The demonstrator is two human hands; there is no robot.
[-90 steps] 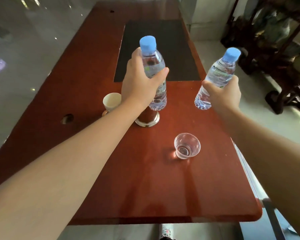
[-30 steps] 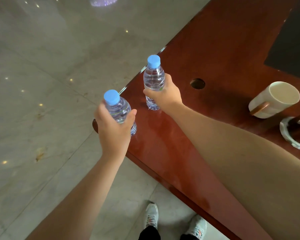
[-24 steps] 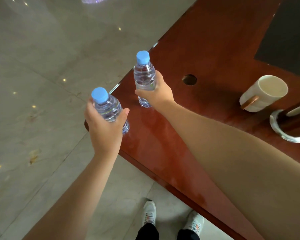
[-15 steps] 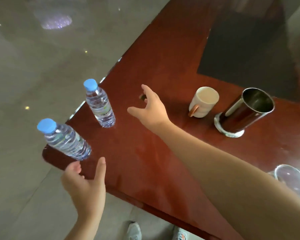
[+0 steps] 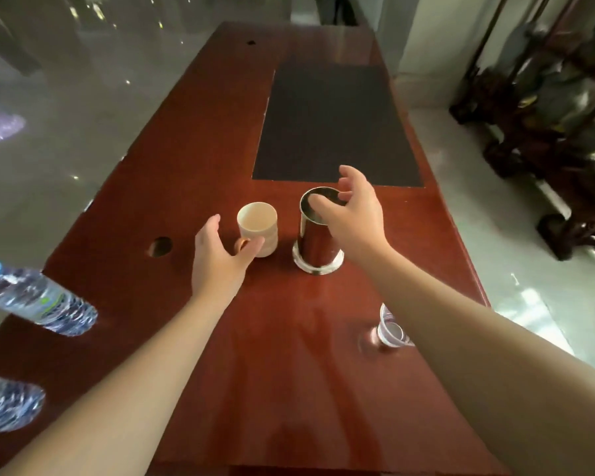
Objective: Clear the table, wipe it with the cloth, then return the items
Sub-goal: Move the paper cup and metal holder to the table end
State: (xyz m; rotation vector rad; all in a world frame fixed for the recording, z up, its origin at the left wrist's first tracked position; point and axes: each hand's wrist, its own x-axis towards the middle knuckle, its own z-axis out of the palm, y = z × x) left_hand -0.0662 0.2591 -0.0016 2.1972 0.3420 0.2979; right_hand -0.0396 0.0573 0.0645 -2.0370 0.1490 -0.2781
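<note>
A cream mug (image 5: 259, 228) with a brown handle stands mid-table on the red-brown table (image 5: 193, 159). My left hand (image 5: 220, 259) is open right beside the mug's handle, fingers apart, holding nothing. To the mug's right stands a shiny metal cup (image 5: 315, 242) on a flared base. My right hand (image 5: 352, 214) hovers open over its rim, fingertips touching or nearly touching the top. Two blue-capped water bottles (image 5: 37, 298) (image 5: 7, 403) stand at the table's left near corner. A clear plastic cup (image 5: 390, 329) sits partly hidden behind my right forearm.
A dark rectangular mat (image 5: 334, 125) lies on the far half of the table. A round hole (image 5: 159, 246) is cut in the tabletop near the left edge. Dark wooden furniture (image 5: 547, 132) stands on the floor to the right.
Both hands let go of the two bottles at the table's left corner. My view swung back to the table's middle, and both hands reached to the mug and the metal cup.
</note>
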